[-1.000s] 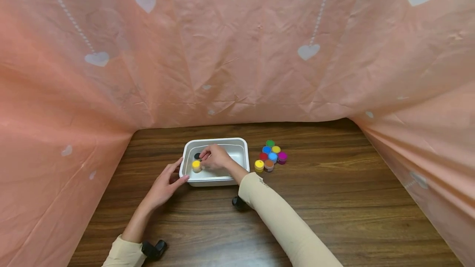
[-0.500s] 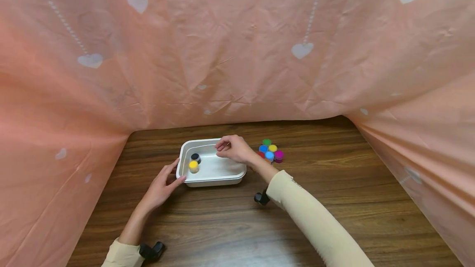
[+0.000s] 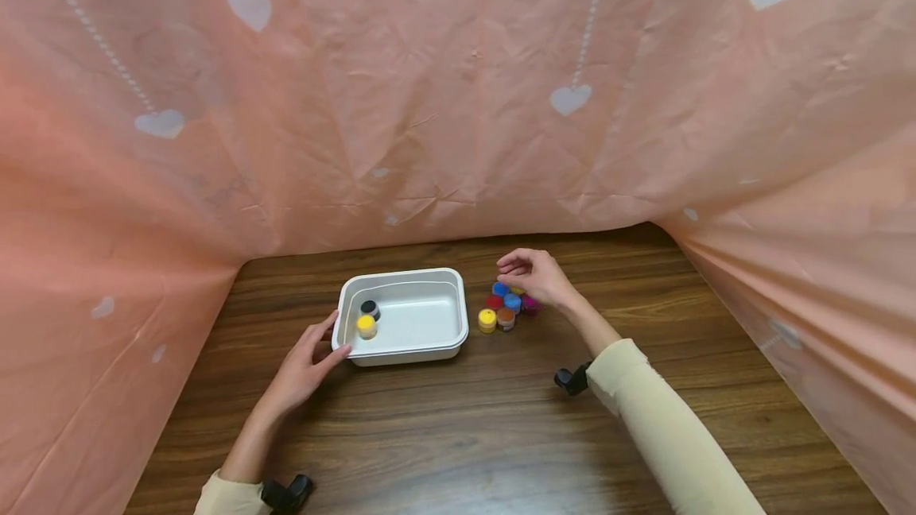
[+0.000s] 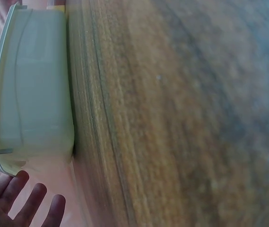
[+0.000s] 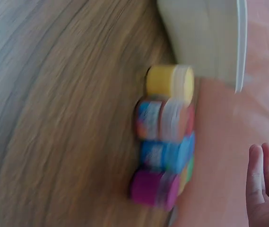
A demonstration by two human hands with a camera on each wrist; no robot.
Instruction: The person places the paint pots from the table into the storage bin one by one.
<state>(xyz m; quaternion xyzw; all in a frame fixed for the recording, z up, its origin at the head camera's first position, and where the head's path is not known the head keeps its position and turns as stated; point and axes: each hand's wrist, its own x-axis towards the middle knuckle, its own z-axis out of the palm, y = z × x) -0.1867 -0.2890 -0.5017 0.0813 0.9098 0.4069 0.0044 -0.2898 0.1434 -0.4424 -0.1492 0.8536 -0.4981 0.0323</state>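
Observation:
My left hand (image 3: 304,364) touches the left end of a white rectangular plastic tub (image 3: 422,324), its thumb at the near corner. In the left wrist view, fingertips (image 4: 20,177) meet the tub's rim and the other fingers are spread. Inside the tub, at its left end, a small yellow-lidded paint jar (image 3: 366,327) stands beside a black-lidded one (image 3: 369,308). Right of the tub, my right hand (image 3: 540,276) hovers over a cluster of similar jars, fingers loosely bent and holding nothing. It partly hides the back ones. A purple jar (image 5: 155,189) stands nearest in the right wrist view.
The cluster includes a yellow jar (image 3: 487,320), a brown jar (image 3: 506,319), a red jar (image 3: 494,302) and blue jars (image 3: 512,303). All stand on a dark wood-grain table (image 3: 444,435). A pink cloth (image 3: 458,141) with white hearts hangs behind and at both sides.
My right hand has left the black-lidded jar in the tub and moved right to above the jar cluster. My left hand stays at the tub's left end.

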